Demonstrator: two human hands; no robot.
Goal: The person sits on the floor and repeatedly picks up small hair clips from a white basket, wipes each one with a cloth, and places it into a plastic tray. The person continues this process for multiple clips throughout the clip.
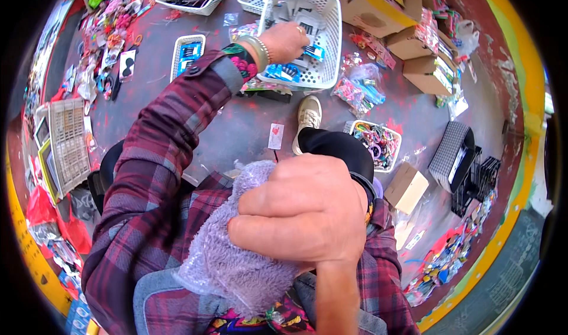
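Up at the white plastic basket, my left hand reaches inside with curled fingers. It is closed over the contents, and whatever it grips is hidden under it. Small blue-carded packs lie in the basket near its front wall, and clear packs with dark contents lie farther back. Close to my chest, my right hand is closed on a fluffy lilac cloth. The cloth bunches under the fingers and hangs down to the left, with a shiny, clear film-like edge at its lower left.
A smaller white basket of blue packs stands left, and one of colourful hair ties right. Cardboard boxes crowd the back right. Loose accessories cover the far left floor. My shoe stands before the big basket.
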